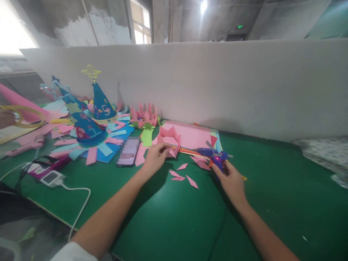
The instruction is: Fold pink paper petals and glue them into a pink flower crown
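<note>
My right hand (231,181) is wrapped round the handle of a blue glue gun (219,156), whose small red light is lit and whose nozzle points left. With closed fingers, my left hand (156,157) grips the near edge of a pink folded-paper ring (170,135) with pointed tips. Between the ring and the glue gun runs a thin dark rod-like thing that I cannot make out. Small pink folded paper diamonds (192,182) lie on the table just in front of my hands.
Pink and coloured paper sheets (190,133) lie behind the ring. A pink paper crown (145,114), a phone (129,151) and blue cone hats (102,103) stand or lie leftward. Also on the green table (176,224) are a pink glue gun (27,145) and a cabled power strip (49,174). Another person's hand (7,119) is far left.
</note>
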Motion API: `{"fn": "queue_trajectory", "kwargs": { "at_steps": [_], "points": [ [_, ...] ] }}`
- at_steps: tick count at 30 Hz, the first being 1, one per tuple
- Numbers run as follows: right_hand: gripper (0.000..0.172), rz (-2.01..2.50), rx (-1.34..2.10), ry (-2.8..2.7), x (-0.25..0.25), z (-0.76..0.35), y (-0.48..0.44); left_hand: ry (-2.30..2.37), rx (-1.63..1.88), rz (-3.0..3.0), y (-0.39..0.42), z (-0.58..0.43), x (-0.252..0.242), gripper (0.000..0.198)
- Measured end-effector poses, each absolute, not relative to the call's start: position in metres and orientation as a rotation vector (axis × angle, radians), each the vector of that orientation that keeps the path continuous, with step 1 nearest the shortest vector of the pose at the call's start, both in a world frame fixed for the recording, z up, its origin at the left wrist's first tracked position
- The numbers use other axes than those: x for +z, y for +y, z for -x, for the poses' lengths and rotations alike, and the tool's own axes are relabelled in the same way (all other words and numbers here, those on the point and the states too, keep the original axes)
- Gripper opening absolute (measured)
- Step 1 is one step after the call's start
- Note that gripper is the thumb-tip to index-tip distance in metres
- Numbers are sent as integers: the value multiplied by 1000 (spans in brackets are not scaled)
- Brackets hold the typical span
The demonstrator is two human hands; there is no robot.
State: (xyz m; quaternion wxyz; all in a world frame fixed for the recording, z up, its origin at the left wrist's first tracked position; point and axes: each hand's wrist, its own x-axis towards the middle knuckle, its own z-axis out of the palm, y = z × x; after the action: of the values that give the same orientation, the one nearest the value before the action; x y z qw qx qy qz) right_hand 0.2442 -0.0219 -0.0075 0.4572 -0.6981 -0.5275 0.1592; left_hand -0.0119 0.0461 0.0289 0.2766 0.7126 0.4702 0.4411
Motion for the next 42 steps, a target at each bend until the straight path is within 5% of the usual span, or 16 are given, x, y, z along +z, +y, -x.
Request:
{"fn": "queue_trajectory", "kwargs": {
  "at_steps": [3, 14, 31, 34, 38, 42],
  "points": [
    [59, 1791, 303, -1116, -10, -259, -19, 1253, 1189, -1913, 47, 12, 28, 20],
    [30, 2066, -230, -1575, -16, -276, -9, 1258, 1201, -1897, 46, 12, 28, 20],
    [30, 2156, -740, -1924, 9, -271, -16, 1174, 1331, -1841, 51, 16, 29, 17],
    [30, 1939, -656, -1962, 19, -257, -17, 1180, 1361, -1842, 53, 17, 28, 16],
    [23, 1500, -79, -2066, 28, -217, -1, 1183, 1392, -1818, 51, 17, 32, 15],
    [40, 1372, 182, -2123, 28, -174, 31, 1217, 1451, -1849, 48, 19, 38, 13]
  ]
}}
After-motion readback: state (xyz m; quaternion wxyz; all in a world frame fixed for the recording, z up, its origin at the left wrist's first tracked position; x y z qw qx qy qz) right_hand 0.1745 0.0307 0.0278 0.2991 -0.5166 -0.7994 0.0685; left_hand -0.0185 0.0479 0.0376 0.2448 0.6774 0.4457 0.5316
